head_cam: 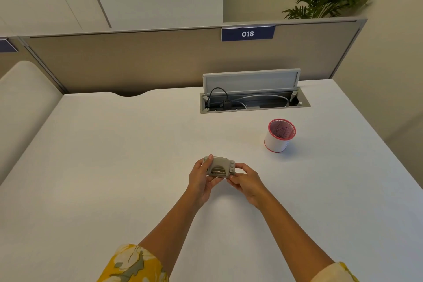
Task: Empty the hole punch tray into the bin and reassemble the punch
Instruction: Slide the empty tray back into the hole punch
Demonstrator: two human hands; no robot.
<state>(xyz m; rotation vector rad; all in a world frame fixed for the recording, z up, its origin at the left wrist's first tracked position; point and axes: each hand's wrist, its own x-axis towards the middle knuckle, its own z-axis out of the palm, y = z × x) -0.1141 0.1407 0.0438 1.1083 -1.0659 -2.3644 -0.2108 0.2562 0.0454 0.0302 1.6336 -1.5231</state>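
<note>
Hands (225,178) grip punch (220,166) over white desk (114,167); partition (137,62) behind.

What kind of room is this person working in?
Most likely an office workstation: a white desk backed by a beige fabric divider panel, a blue "018" number plate, and an open cable hatch.

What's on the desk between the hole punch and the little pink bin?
Nothing. In the head view, only bare white desk lies between the hole punch and the bin.

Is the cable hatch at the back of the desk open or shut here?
Open. The cable hatch has its lid standing up off the desk, exposing the plug and cables in the recess.
</note>
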